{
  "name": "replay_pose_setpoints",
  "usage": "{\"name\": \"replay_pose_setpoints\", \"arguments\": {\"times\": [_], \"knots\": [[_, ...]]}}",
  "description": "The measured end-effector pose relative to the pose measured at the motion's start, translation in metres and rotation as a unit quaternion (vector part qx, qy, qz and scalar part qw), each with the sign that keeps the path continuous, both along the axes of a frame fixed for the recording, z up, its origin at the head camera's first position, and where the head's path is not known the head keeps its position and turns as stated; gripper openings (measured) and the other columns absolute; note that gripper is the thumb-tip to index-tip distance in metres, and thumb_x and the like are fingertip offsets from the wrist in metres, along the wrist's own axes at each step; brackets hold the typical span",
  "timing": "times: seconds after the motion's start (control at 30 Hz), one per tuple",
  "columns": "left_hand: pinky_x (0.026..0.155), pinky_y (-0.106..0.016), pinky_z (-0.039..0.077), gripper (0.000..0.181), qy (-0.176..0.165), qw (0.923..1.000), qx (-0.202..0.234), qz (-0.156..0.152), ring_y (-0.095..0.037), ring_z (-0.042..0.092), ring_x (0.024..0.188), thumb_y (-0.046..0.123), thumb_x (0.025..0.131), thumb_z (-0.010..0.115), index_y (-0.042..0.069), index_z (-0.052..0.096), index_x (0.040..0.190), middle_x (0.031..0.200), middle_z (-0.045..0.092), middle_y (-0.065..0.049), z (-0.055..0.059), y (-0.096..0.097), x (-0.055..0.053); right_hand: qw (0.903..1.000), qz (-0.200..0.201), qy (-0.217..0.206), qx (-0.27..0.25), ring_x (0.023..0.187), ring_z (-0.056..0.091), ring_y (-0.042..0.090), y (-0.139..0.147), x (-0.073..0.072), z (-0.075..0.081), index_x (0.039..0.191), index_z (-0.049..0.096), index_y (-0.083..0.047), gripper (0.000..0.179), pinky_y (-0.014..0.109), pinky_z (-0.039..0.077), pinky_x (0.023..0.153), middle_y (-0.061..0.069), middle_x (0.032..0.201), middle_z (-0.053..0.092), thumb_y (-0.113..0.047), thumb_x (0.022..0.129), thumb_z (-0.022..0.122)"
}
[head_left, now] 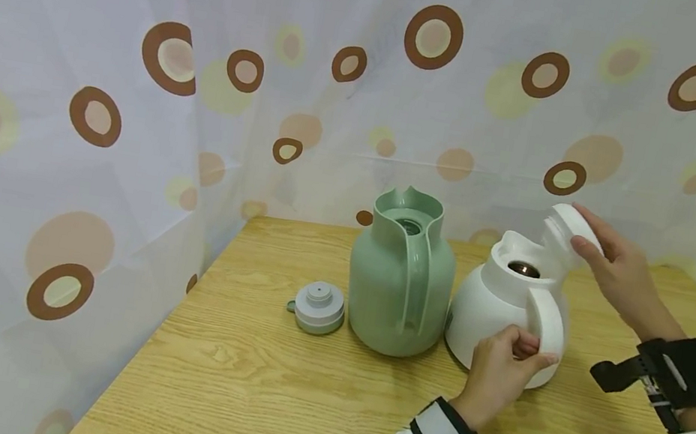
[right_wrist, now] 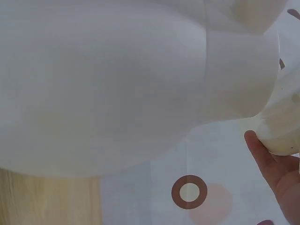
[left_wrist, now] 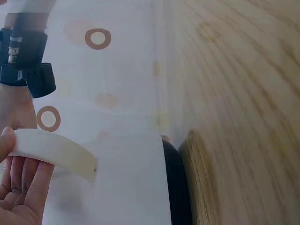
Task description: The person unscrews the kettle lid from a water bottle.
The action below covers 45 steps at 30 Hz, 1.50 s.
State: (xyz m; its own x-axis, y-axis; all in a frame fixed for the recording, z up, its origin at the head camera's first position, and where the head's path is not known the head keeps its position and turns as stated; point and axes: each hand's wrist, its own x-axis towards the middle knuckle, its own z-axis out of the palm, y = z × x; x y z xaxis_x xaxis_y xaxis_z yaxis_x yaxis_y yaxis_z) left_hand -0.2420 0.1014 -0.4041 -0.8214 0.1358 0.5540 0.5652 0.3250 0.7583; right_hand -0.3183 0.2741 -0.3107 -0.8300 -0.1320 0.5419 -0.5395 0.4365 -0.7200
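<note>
A white thermos jug (head_left: 486,311) stands upright on the table, its dark mouth uncovered. My left hand (head_left: 500,370) grips the lower part of its handle (head_left: 546,324); in the left wrist view the fingers (left_wrist: 35,180) curl under that handle. Up beside the rim, my right hand (head_left: 626,272) holds the white lid (head_left: 570,229) tilted between thumb and fingers. The lid (right_wrist: 281,126) shows at the right edge of the right wrist view, apart from the body by a narrow gap or touching the rim; I cannot tell which.
Left of the white jug stands a green thermos jug (head_left: 394,292) with its mouth uncovered. A grey-green lid (head_left: 319,308) lies on the wooden table (head_left: 214,370) beside it. Behind hangs a dotted curtain (head_left: 366,15).
</note>
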Motion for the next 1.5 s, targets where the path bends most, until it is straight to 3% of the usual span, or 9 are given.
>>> {"name": "replay_pose_setpoints", "arguments": {"times": [0.1,0.2,0.4,0.5,0.63,0.87,1.0,1.3,1.5], "knots": [[0.06,-0.004,0.038,0.018,0.003,1.0,-0.004,0.0,0.013,0.047,0.067,0.026,0.079,0.072,0.01,0.063,0.084,0.075,0.062,0.01,0.0,0.001,0.0,0.9761,0.089,-0.013,-0.198,0.094,0.052,0.003,0.004,0.002,-0.01,0.135,0.048,-0.02,0.039,0.012,0.041,0.071,-0.007,0.115,0.057,-0.011,0.098,0.044],[0.061,-0.004,0.038,0.019,0.008,0.9999,-0.008,-0.004,0.014,0.047,0.067,0.026,0.08,0.072,0.01,0.063,0.085,0.075,0.062,0.009,-0.001,0.001,0.0,0.9116,0.185,-0.026,-0.366,0.082,0.057,0.009,0.007,0.004,-0.019,0.121,0.057,-0.009,0.029,0.018,0.047,0.068,0.002,0.098,0.062,-0.008,0.099,0.039],[0.06,-0.004,0.038,0.02,0.008,0.9999,-0.004,-0.013,0.013,0.047,0.067,0.027,0.081,0.07,0.009,0.063,0.085,0.076,0.062,0.008,0.0,0.0,0.0,0.8576,0.271,-0.028,-0.436,0.096,0.059,0.02,0.012,0.005,-0.035,0.127,0.044,0.001,0.034,0.034,0.049,0.08,0.012,0.109,0.057,-0.017,0.103,0.028],[0.059,-0.004,0.038,0.02,0.001,0.9999,0.0,-0.015,0.013,0.047,0.067,0.026,0.081,0.07,0.009,0.062,0.085,0.076,0.062,0.008,0.001,0.0,0.0,0.7994,0.318,-0.049,-0.507,0.104,0.056,0.027,0.015,0.002,-0.044,0.132,0.037,0.0,0.037,0.045,0.045,0.085,0.016,0.116,0.053,-0.021,0.103,0.027],[0.059,-0.004,0.039,0.02,0.007,0.9998,0.0,-0.019,0.013,0.048,0.067,0.025,0.081,0.07,0.008,0.063,0.086,0.077,0.063,0.007,0.001,0.001,0.001,0.6932,0.366,-0.086,-0.615,0.116,0.047,0.033,0.021,0.004,-0.062,0.138,0.032,-0.008,0.042,0.054,0.036,0.092,0.016,0.127,0.045,-0.029,0.101,0.034],[0.06,-0.004,0.039,0.019,0.016,0.9996,-0.007,-0.022,0.014,0.047,0.067,0.025,0.081,0.07,0.008,0.063,0.086,0.076,0.063,0.007,-0.001,0.005,0.002,0.5847,0.374,-0.133,-0.708,0.127,0.034,0.028,0.035,0.013,-0.093,0.14,0.036,-0.021,0.05,0.054,0.021,0.101,0.004,0.139,0.035,-0.042,0.095,0.044],[0.061,-0.004,0.039,0.019,0.016,0.9996,-0.006,-0.024,0.014,0.047,0.067,0.025,0.081,0.071,0.008,0.063,0.086,0.076,0.063,0.007,-0.001,0.006,0.003,0.5562,0.371,-0.147,-0.729,0.127,0.033,0.029,0.042,0.015,-0.107,0.137,0.039,-0.022,0.051,0.053,0.018,0.103,0.003,0.139,0.035,-0.045,0.093,0.047],[0.061,-0.004,0.038,0.019,0.016,0.9995,-0.006,-0.026,0.013,0.048,0.068,0.026,0.081,0.07,0.008,0.063,0.086,0.076,0.063,0.007,-0.001,0.007,0.004,0.5522,0.36,-0.161,-0.735,0.126,0.033,0.031,0.055,0.015,-0.132,0.134,0.038,-0.019,0.051,0.052,0.016,0.104,0.007,0.136,0.035,-0.047,0.092,0.048],[0.059,-0.005,0.039,0.021,0.001,0.9996,0.013,-0.024,0.011,0.048,0.067,0.026,0.08,0.071,0.008,0.063,0.085,0.075,0.061,0.008,-0.002,0.004,0.004,0.5109,0.329,-0.184,-0.773,0.125,0.036,0.03,0.057,0.014,-0.144,0.13,0.041,-0.02,0.052,0.048,0.017,0.105,0.004,0.135,0.038,-0.05,0.089,0.051]]}}
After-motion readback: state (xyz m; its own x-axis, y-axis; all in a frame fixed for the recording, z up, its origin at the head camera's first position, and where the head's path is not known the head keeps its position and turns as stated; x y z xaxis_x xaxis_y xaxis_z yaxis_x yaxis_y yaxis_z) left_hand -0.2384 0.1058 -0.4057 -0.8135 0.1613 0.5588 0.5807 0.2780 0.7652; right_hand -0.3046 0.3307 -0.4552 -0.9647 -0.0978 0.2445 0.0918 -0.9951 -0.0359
